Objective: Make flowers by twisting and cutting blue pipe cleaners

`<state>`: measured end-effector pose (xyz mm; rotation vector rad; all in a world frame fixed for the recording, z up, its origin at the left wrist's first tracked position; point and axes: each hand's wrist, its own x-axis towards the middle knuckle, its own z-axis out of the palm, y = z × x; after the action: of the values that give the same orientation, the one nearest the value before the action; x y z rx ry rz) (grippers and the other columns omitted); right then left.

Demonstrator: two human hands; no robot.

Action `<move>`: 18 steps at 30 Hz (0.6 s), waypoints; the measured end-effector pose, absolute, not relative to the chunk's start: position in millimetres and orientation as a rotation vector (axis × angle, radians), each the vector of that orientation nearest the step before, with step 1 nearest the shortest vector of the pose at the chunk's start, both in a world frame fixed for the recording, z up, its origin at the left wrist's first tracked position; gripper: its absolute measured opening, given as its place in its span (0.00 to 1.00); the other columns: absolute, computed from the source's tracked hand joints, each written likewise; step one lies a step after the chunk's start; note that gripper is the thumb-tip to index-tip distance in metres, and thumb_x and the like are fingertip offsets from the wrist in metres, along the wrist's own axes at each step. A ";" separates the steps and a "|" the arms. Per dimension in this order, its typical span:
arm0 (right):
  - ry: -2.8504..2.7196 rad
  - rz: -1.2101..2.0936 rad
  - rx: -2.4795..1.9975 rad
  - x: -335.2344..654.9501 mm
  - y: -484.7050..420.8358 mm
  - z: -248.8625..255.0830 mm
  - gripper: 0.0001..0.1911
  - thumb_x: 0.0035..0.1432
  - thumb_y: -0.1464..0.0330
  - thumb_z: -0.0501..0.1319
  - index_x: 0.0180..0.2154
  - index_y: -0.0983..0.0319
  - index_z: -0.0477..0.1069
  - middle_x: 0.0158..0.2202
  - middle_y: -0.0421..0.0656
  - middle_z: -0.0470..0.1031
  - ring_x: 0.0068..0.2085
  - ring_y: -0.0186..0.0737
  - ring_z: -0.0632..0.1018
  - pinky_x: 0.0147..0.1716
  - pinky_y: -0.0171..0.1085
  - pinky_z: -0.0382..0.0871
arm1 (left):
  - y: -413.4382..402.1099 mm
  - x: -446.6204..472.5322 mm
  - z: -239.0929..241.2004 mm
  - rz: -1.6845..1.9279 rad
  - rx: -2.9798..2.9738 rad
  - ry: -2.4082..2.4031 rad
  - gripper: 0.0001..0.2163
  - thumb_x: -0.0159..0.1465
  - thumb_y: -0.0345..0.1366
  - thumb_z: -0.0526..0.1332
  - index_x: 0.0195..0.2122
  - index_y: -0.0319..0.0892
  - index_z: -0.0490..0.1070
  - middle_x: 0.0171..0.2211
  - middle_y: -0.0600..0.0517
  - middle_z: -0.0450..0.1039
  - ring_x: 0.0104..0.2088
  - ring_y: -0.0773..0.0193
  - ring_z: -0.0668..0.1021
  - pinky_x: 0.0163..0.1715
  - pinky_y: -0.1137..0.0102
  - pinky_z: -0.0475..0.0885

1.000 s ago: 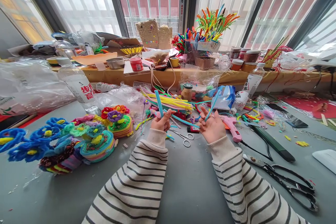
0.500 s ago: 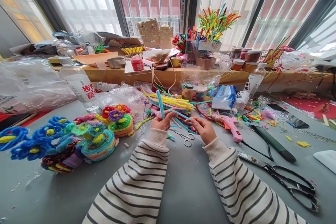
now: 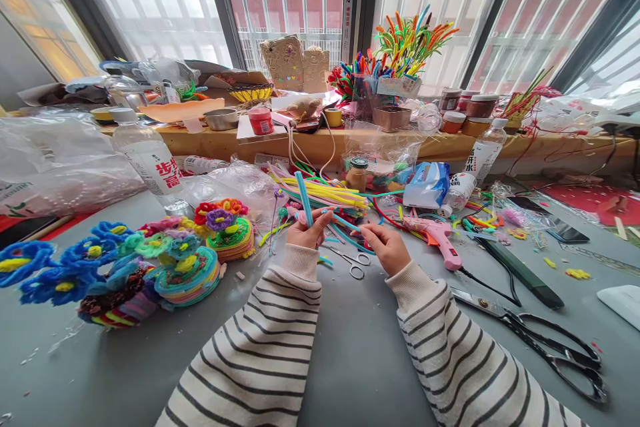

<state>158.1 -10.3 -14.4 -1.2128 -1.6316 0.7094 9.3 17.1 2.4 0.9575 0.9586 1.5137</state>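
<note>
Two hands, left hand (image 3: 309, 235) and right hand (image 3: 387, 247), gripping blue pipe cleaner (image 3: 303, 197)

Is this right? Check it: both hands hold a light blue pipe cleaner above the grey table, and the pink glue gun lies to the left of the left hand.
One detail is wrong. The head view shows the pink glue gun lying to the right of the right hand, not left of the left hand. The rest stands: both hands hold the light blue pipe cleaner above the grey table.

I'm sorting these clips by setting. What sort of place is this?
Probably a home craft workbench by a window: loose pipe cleaners, finished pipe-cleaner flowers, a pink glue gun.
</note>
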 end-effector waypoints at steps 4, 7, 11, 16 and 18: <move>-1.661 0.608 -1.218 157.3 -11.3 -14.9 0.16 0.52 0.63 0.47 0.33 0.65 0.68 0.25 0.42 0.67 0.27 0.33 0.67 0.28 0.32 0.61 | 15.2 9.2 6.5 1.514 0.924 1.012 0.13 0.38 0.40 0.64 0.23 0.36 0.70 0.10 0.58 0.62 0.07 0.81 0.54 0.08 0.77 0.44; -1.666 0.414 -1.232 155.8 -12.9 -14.7 0.21 0.48 0.59 0.52 0.42 0.65 0.61 0.32 0.45 0.64 0.31 0.36 0.67 0.28 0.33 0.63 | 13.5 8.2 10.3 1.501 0.916 1.034 0.13 0.38 0.40 0.63 0.23 0.36 0.71 0.04 0.62 0.51 0.07 0.80 0.52 0.08 0.77 0.44; -1.824 0.209 -1.192 153.3 -14.1 -17.3 0.28 0.42 0.57 0.57 0.45 0.64 0.58 0.36 0.47 0.63 0.37 0.40 0.66 0.32 0.36 0.63 | 13.5 7.9 10.6 1.505 0.913 1.058 0.14 0.38 0.40 0.63 0.23 0.36 0.71 0.05 0.63 0.50 0.07 0.80 0.52 0.08 0.77 0.43; -2.021 0.228 -1.277 151.7 -12.8 -22.1 0.14 0.51 0.61 0.49 0.36 0.63 0.63 0.30 0.44 0.69 0.30 0.37 0.69 0.30 0.33 0.62 | 15.1 8.9 7.2 1.520 0.935 1.088 0.14 0.39 0.40 0.63 0.23 0.35 0.71 0.04 0.63 0.48 0.07 0.80 0.51 0.08 0.76 0.42; -2.081 0.257 -1.325 151.5 -12.5 -21.6 0.14 0.54 0.63 0.46 0.30 0.62 0.65 0.24 0.42 0.69 0.27 0.36 0.69 0.26 0.32 0.60 | 14.9 8.9 7.1 1.519 0.949 1.097 0.13 0.39 0.41 0.63 0.23 0.35 0.71 0.05 0.63 0.48 0.07 0.80 0.51 0.08 0.76 0.41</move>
<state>151.5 -12.5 -21.6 -1.3246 -2.0813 0.2573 8.9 14.9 7.1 0.9491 1.0967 1.5192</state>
